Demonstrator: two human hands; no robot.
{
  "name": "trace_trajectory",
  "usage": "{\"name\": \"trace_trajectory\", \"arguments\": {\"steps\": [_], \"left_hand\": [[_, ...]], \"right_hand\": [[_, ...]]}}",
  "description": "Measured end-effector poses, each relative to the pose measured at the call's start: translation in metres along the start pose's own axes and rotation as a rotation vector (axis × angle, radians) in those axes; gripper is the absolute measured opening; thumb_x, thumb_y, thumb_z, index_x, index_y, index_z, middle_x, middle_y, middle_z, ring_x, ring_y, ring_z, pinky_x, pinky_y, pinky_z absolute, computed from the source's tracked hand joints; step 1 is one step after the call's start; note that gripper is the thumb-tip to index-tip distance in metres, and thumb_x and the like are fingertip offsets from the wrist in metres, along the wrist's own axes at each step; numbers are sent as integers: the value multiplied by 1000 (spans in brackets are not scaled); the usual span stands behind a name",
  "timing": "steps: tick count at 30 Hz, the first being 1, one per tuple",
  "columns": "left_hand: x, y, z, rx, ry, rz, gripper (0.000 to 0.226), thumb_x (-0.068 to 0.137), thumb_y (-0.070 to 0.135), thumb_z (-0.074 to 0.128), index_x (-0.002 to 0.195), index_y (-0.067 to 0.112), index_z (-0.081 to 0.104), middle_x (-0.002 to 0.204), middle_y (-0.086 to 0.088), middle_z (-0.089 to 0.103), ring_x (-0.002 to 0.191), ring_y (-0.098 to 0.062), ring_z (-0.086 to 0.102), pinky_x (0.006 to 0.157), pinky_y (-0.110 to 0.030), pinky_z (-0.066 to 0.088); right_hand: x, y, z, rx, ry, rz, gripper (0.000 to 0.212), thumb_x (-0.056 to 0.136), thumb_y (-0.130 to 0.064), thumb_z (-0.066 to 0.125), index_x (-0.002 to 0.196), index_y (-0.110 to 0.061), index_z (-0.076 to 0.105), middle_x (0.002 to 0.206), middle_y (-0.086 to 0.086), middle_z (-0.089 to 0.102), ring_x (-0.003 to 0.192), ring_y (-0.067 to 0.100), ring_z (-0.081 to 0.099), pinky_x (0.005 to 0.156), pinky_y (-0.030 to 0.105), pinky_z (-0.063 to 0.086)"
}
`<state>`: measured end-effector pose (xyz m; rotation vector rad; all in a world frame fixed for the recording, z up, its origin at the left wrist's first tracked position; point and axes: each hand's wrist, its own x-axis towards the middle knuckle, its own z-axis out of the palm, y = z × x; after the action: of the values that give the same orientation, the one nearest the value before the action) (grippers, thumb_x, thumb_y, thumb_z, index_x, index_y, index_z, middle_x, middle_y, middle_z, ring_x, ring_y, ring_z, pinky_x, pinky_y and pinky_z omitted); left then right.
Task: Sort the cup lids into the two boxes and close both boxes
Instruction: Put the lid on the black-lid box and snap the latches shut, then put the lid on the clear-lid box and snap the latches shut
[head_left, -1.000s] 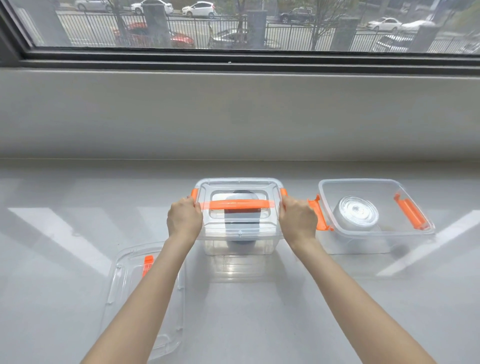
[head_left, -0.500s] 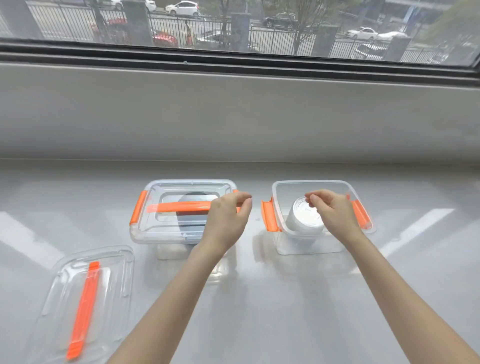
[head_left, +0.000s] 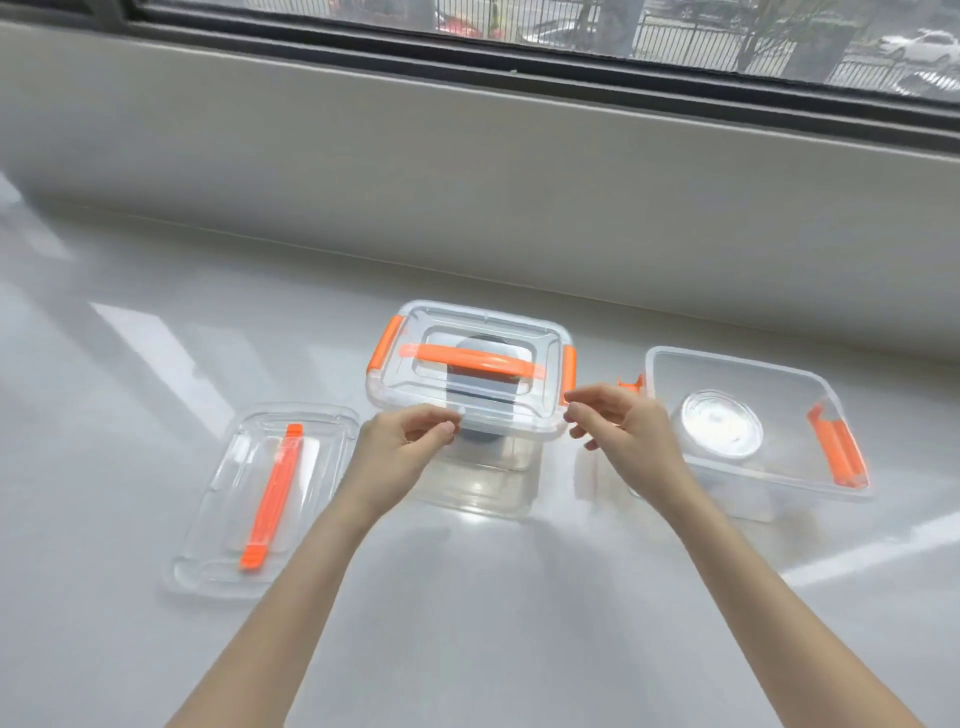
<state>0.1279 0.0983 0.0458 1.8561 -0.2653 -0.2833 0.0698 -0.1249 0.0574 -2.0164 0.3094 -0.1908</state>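
Note:
A clear box (head_left: 519, 415) with its cover on and both orange side latches up stands in the middle, a dark stack of cup lids (head_left: 480, 343) inside it. To its right stands an uncovered clear box (head_left: 789, 374) holding a stack of clear cup lids (head_left: 722, 428), its orange latches hanging down. A loose clear box cover (head_left: 223, 525) with an orange handle lies flat at the left. My left hand (head_left: 400, 457) and my right hand (head_left: 623, 431) hover just in front of the closed box, fingers curled and apart, holding nothing.
The boxes sit on a glossy white counter (head_left: 467, 623). A pale wall ledge (head_left: 467, 182) runs behind it under a window with a dark frame.
Both hands have drawn back from the boxes to the front of the closed one, empty. The view has swung left and tilted, so the loose cover is nearer the middle.

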Motion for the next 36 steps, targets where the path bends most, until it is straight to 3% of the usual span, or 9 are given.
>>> {"name": "trace_trajectory", "arguments": {"steps": [5, 10, 19, 24, 25, 26, 27, 30, 36], "left_hand": [[-12, -38, -56, 56, 170, -110, 17, 85, 7, 59, 88, 17, 72, 79, 11, 68, 71, 5, 66, 70, -1, 46], [-24, -77, -107, 258, 342, -264, 23, 85, 10, 57, 104, 10, 69, 109, -5, 69, 105, -20, 61, 88, -23, 45], [-30, -137, -150, 456, 177, -530, 51, 91, 17, 46, 140, 5, 36, 153, -15, 26, 143, -28, 23, 116, -36, 20], [-29, -141, -155, 400, 257, -528, 48, 90, 10, 46, 137, 1, 40, 145, -17, 42, 135, -29, 37, 110, -34, 27], [-28, -139, -155, 387, 283, -541, 48, 90, 10, 46, 136, 1, 40, 143, -18, 44, 133, -31, 39, 108, -35, 29], [-27, -138, -156, 373, 305, -549, 48, 90, 10, 46, 137, 1, 39, 141, -19, 46, 132, -32, 40, 107, -36, 31], [-27, -135, -157, 356, 330, -556, 48, 90, 11, 46, 137, 1, 39, 140, -20, 46, 131, -32, 41, 106, -36, 32], [-23, -124, -161, 270, 436, -554, 47, 90, 10, 43, 136, 1, 40, 137, -21, 50, 129, -33, 43, 104, -37, 34], [-4, -79, -158, 42, 584, -456, 45, 87, 13, 41, 131, 11, 49, 98, -1, 56, 115, -28, 53, 103, -40, 41]], "right_hand": [[-6, -25, 72, 5, -111, -37, 24, 84, -10, 61, 77, -33, 64, 74, 4, 69, 65, 14, 66, 66, 31, 54], [-8, -31, 152, -1, -283, 68, 11, 86, -13, 58, 87, -18, 67, 76, 5, 67, 65, 14, 65, 64, 35, 56], [-6, -6, 250, 32, -352, 449, 31, 85, -12, 53, 113, 0, 55, 77, 9, 61, 68, 24, 58, 75, 43, 54], [-4, -6, 260, 167, -264, 582, 28, 82, -5, 56, 107, 9, 55, 77, 14, 51, 67, 25, 50, 57, 32, 44], [-3, -4, 260, 188, -278, 592, 41, 82, -4, 56, 102, 26, 37, 75, 13, 44, 65, 23, 45, 55, 30, 40], [-3, -8, 260, 193, -294, 580, 20, 82, -4, 56, 75, -12, 39, 73, 12, 41, 62, 22, 41, 53, 29, 38], [-2, -10, 259, 225, -291, 578, 10, 83, -5, 56, 75, 0, 59, 71, 11, 43, 60, 22, 42, 52, 27, 39], [1, -24, 248, 294, -281, 513, 24, 85, -8, 57, 106, 2, 62, 89, 9, 59, 67, 16, 56, 56, 22, 51], [3, -67, 189, 547, -331, 244, 17, 84, -1, 60, 99, -9, 58, 88, 8, 60, 80, 19, 62, 75, 28, 59]]}}
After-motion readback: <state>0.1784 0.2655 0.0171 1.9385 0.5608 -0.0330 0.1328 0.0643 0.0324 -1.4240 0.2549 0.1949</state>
